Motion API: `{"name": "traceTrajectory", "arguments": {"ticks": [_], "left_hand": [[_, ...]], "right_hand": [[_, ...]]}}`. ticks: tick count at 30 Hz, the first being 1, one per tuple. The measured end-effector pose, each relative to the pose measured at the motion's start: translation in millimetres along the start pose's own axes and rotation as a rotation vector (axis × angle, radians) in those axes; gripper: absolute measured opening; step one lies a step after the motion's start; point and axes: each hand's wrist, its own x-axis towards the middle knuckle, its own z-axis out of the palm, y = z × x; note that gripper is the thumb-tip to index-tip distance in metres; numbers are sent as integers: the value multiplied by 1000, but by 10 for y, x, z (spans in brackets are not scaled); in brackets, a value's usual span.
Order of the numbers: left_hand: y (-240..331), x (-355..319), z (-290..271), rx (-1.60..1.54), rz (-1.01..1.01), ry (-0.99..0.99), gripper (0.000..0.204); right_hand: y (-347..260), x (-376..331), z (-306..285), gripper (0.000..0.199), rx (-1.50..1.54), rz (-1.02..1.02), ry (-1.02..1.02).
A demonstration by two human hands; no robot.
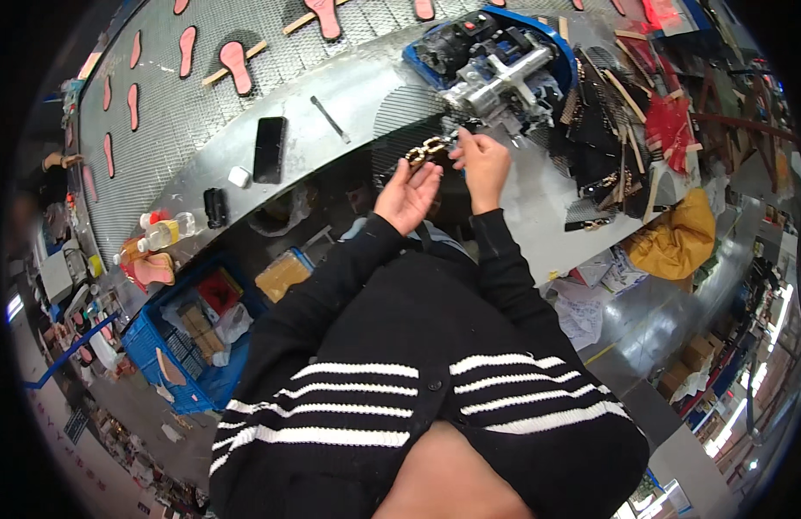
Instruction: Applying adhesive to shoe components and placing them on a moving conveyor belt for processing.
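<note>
My left hand (411, 195) is turned palm up at the near edge of the metal table, its fingertips closed on a gold chunky-link chain (425, 150). The chain runs from those fingers up toward the machine. My right hand (485, 166) is closed in a pinch beside the chain's far end. What it grips is too small and too covered by the fingers to make out. Just beyond both hands stands a blue-cased machine (504, 73) with bare metal parts and a dark motor.
A black phone (270, 150), a white case (239, 176) and a thin dark tool (330, 118) lie left. Pink sole-shaped pieces (237, 67) sit on the mesh conveyor. Dark strips with gold trim (599, 130) pile up at right. A blue crate (182, 346) stands below left.
</note>
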Motion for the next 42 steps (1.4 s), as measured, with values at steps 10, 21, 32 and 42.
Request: {"name": "traceTrajectory", "arguments": {"ticks": [10, 21, 32, 42], "left_hand": [[-79, 37, 2, -201, -8, -115, 37], [707, -9, -12, -251, 284, -290, 48], [1880, -1019, -345, 14, 594, -217, 39], [1925, -1694, -731, 59, 860, -2, 36]], "right_hand": [[-82, 106, 17, 33, 93, -41, -75], [754, -543, -612, 34, -89, 233, -220], [1201, -1001, -646, 22, -395, 397, -468], [1454, -940, -666, 22, -375, 405, -611]]}}
